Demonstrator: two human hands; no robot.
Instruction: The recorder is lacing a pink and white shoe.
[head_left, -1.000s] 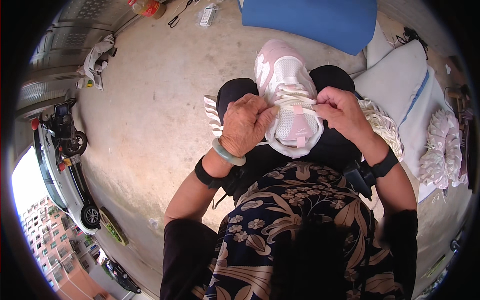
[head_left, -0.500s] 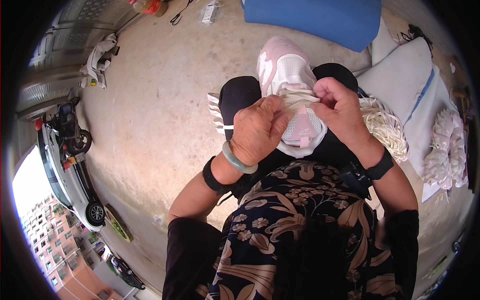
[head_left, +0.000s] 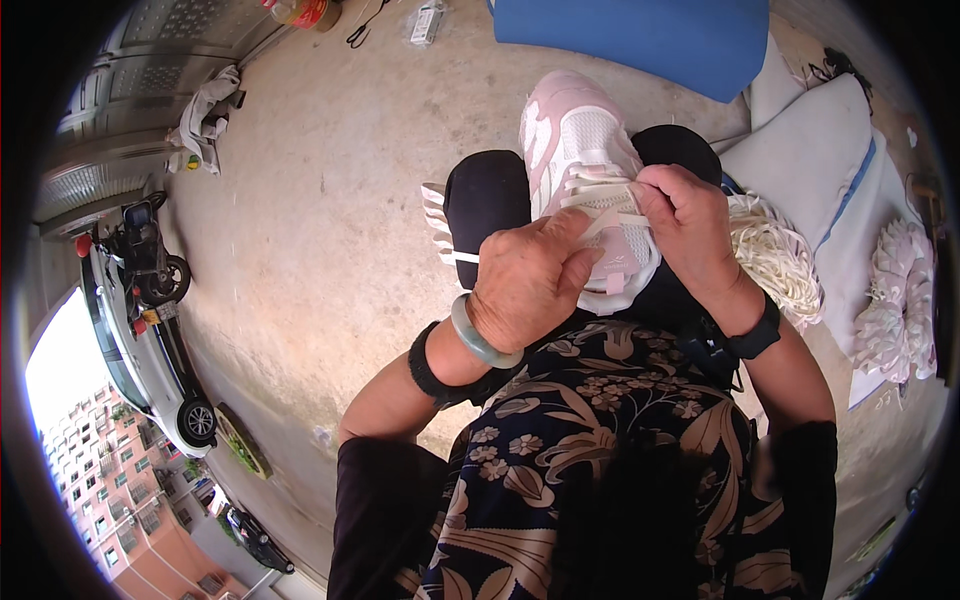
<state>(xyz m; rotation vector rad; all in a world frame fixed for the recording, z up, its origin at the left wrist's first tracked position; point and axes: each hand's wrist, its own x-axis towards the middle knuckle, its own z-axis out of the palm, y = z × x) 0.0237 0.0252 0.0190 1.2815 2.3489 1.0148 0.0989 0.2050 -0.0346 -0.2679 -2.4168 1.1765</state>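
- The left hand (head_left: 530, 285) is curled, thumb and fingers pinched together on a flat white shoelace (head_left: 610, 222); a smooth pale-green jade-like bangle (head_left: 478, 338) and a black band sit on its wrist.
- The right hand (head_left: 690, 230) is closed too, its fingertips clamped on the same lace just across from the left hand; a black strap (head_left: 757, 335) circles its wrist.
- Under both hands lies a pale pink and white sports shoe with a mesh upper and smooth moulded panels (head_left: 580, 160), resting on the person's lap on black trousers (head_left: 485, 195), toe pointing away from the hands.
- The lace runs in flat bands across the shoe's front, between the two hands.
- Just left of the left hand, a striped white strip (head_left: 437, 215) shows past the dark knee.
- Right of the right hand, close by, lies a loose heap of cream-coloured cord-like laces (head_left: 775, 260), tangled and stringy.
- Farther right of that hand are a soft grey-white cushion with a blue edge (head_left: 815, 160) and a fluffy white bundle (head_left: 895, 300).
- Beyond the shoe, ahead of the hands, is a blue smooth-surfaced block (head_left: 640, 35).
- Well left of the left hand spreads rough bare concrete floor (head_left: 320, 200), with a crumpled pale cloth (head_left: 205, 115) on it.
- Below the hands is a dark blouse with a tan leaf-and-flower print (head_left: 590, 430).
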